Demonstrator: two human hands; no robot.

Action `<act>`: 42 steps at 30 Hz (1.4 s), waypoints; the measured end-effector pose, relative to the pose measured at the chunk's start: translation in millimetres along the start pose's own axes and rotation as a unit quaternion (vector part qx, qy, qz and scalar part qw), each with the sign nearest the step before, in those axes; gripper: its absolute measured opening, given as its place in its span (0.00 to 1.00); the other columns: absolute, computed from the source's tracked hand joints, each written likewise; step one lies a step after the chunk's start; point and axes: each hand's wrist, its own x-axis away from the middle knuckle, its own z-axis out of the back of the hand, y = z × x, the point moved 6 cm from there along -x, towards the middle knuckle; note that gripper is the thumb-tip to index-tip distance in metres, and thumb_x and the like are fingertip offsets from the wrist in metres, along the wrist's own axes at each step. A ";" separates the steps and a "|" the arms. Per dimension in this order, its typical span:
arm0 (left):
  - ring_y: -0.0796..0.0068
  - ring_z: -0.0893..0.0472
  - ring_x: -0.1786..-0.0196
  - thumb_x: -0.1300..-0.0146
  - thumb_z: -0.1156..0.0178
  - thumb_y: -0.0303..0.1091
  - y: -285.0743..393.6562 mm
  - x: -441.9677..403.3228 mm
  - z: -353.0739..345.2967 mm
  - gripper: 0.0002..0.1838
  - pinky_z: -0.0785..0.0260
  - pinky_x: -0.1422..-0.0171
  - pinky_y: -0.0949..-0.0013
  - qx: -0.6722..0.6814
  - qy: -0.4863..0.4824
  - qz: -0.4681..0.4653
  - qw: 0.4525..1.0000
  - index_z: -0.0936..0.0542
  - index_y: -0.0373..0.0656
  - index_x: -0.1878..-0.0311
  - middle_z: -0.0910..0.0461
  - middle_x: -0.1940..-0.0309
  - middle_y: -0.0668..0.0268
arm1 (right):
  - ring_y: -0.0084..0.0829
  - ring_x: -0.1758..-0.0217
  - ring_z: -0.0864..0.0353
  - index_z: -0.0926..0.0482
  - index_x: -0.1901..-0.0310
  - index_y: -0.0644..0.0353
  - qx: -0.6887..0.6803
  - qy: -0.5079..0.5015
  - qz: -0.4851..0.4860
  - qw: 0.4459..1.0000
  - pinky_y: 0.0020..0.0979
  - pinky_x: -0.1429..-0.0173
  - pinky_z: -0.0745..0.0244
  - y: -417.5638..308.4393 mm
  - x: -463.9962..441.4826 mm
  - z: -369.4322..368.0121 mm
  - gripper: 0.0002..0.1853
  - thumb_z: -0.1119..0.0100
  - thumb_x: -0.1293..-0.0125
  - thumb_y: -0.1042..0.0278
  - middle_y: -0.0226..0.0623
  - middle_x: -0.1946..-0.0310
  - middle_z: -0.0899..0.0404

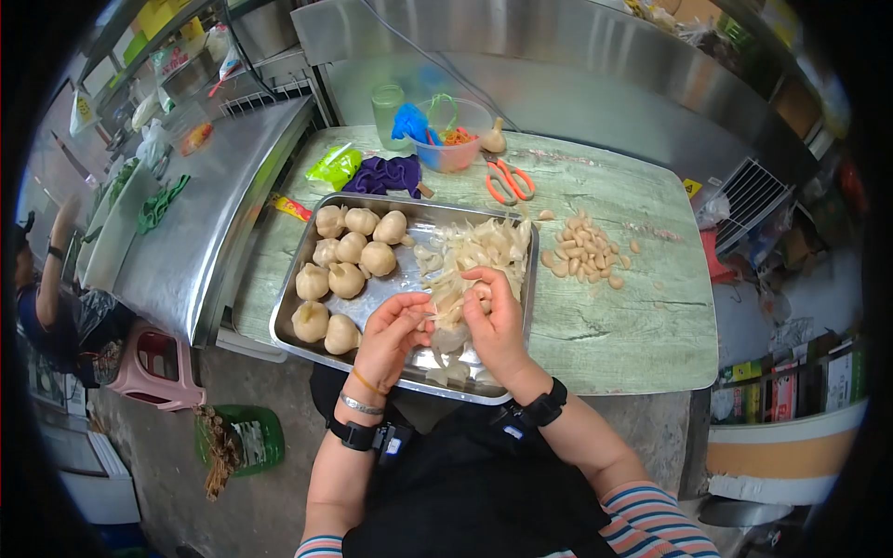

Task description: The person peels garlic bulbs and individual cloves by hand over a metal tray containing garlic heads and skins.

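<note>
Over a steel tray [384,201], my two hands work close together. My right hand [498,327] is closed around a partly opened garlic bulb [482,296], mostly hidden by the fingers. With thumb and forefinger, my left hand [395,327] pinches a thin pale bit that looks like garlic skin. Whole garlic bulbs [347,279] fill the tray's left side. A heap of loose papery skins [486,247] lies at its right, with more skin below my hands. To the right of the tray, on the table, is a pile of peeled garlic cloves [586,249].
The greenish wooden table [633,335] carries orange-handled scissors [509,182], a purple cloth [384,175], a clear plastic bowl [456,153] and a green glass jar [388,116]. A steel counter [219,214] adjoins on the left. A pink stool [160,367] and a co-worker [54,298] are further left.
</note>
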 end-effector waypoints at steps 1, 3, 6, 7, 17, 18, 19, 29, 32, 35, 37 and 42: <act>0.77 0.22 0.60 0.36 0.46 0.24 1.4 1.2 -1.5 0.13 0.26 0.58 0.76 0.027 -0.007 -0.003 1.000 0.28 0.36 0.48 0.22 0.57 0.63 | 0.15 0.71 0.31 0.30 0.50 0.60 0.016 0.005 -0.001 1.000 0.20 0.66 0.34 3.0 0.1 1.2 0.10 0.50 0.31 0.72 0.26 0.73 0.28; 0.76 0.22 0.58 0.36 0.46 0.23 2.5 1.7 -1.1 0.13 0.26 0.55 0.75 0.050 -0.007 -0.006 0.999 0.27 0.36 0.49 0.22 0.56 0.62 | 0.15 0.71 0.31 0.29 0.51 0.60 0.019 0.007 -0.006 1.000 0.19 0.66 0.34 3.5 1.1 1.3 0.09 0.50 0.31 0.71 0.27 0.71 0.27; 0.75 0.21 0.55 0.37 0.45 0.22 4.7 3.5 -1.6 0.13 0.26 0.50 0.74 0.051 -0.001 -0.026 0.998 0.26 0.36 0.49 0.21 0.56 0.61 | 0.15 0.71 0.30 0.28 0.53 0.61 0.019 0.022 0.000 1.000 0.20 0.65 0.33 4.1 -1.0 2.6 0.08 0.50 0.31 0.70 0.28 0.69 0.26; 0.74 0.21 0.54 0.38 0.44 0.21 5.8 4.1 -1.6 0.12 0.26 0.49 0.73 0.030 0.005 -0.041 0.999 0.26 0.35 0.50 0.21 0.56 0.61 | 0.15 0.70 0.30 0.28 0.54 0.61 0.017 0.034 0.010 0.999 0.20 0.65 0.33 3.0 -1.8 3.9 0.07 0.50 0.31 0.70 0.29 0.67 0.25; 0.82 0.22 0.59 0.31 0.46 0.30 1.1 -1.2 2.4 0.09 0.27 0.55 0.78 -0.026 0.054 -0.040 0.997 0.25 0.36 0.52 0.21 0.58 0.62 | 0.17 0.69 0.28 0.26 0.56 0.61 -0.028 0.059 0.001 0.998 0.21 0.64 0.32 -7.1 -0.8 5.4 0.07 0.50 0.31 0.70 0.30 0.64 0.22; 0.82 0.23 0.61 0.30 0.48 0.32 1.9 -0.8 5.3 0.10 0.27 0.57 0.79 -0.002 0.050 -0.053 0.997 0.25 0.37 0.52 0.21 0.58 0.62 | 0.17 0.68 0.28 0.26 0.56 0.61 -0.003 0.047 0.009 0.999 0.21 0.64 0.31 -8.7 -0.9 6.0 0.07 0.50 0.31 0.70 0.30 0.64 0.22; 0.82 0.23 0.64 0.29 0.50 0.34 2.9 -0.5 8.6 0.11 0.28 0.59 0.79 0.022 0.047 -0.066 0.996 0.25 0.37 0.52 0.21 0.58 0.63 | 0.17 0.68 0.28 0.26 0.56 0.61 0.021 0.035 0.018 0.999 0.21 0.63 0.31 -10.8 -1.0 5.6 0.07 0.50 0.31 0.70 0.30 0.64 0.22; 0.84 0.26 0.63 0.28 0.50 0.33 9.6 1.4 16.6 0.12 0.30 0.60 0.81 0.178 0.048 -0.117 0.976 0.25 0.38 0.48 0.23 0.61 0.66 | 0.15 0.72 0.32 0.25 0.53 0.60 -0.095 -0.021 -0.053 0.994 0.21 0.67 0.33 -16.1 -1.2 -5.3 0.11 0.40 0.36 0.71 0.25 0.71 0.26; 0.85 0.26 0.64 0.29 0.49 0.32 9.0 2.5 10.3 0.12 0.30 0.61 0.82 0.126 0.040 -0.094 0.987 0.25 0.38 0.48 0.23 0.63 0.68 | 0.16 0.74 0.33 0.21 0.56 0.60 -0.057 -0.034 -0.012 0.998 0.22 0.69 0.35 -21.1 -0.3 -4.7 0.12 0.35 0.41 0.70 0.26 0.75 0.27; 0.84 0.25 0.65 0.30 0.47 0.30 5.7 2.4 7.9 0.11 0.29 0.61 0.81 0.087 0.017 -0.089 0.992 0.25 0.37 0.49 0.23 0.64 0.69 | 0.19 0.76 0.33 0.19 0.62 0.60 -0.025 -0.050 0.020 0.998 0.23 0.70 0.36 -27.1 0.3 -9.8 0.08 0.34 0.44 0.71 0.28 0.78 0.28; 0.83 0.23 0.66 0.32 0.45 0.28 3.5 1.5 7.2 0.10 0.28 0.61 0.81 0.064 0.019 -0.083 0.994 0.24 0.37 0.50 0.22 0.65 0.68 | 0.22 0.77 0.32 0.18 0.63 0.60 -0.023 -0.061 -0.008 0.998 0.24 0.71 0.36 -24.5 2.5 -11.7 0.07 0.34 0.45 0.72 0.31 0.79 0.28; 0.82 0.22 0.65 0.33 0.44 0.28 3.9 3.6 3.9 0.09 0.27 0.59 0.80 0.028 0.022 -0.080 0.996 0.24 0.36 0.52 0.20 0.65 0.66 | 0.23 0.76 0.28 0.19 0.68 0.61 0.018 -0.073 -0.033 0.997 0.26 0.71 0.35 -20.5 4.7 -12.2 0.03 0.36 0.45 0.74 0.33 0.78 0.27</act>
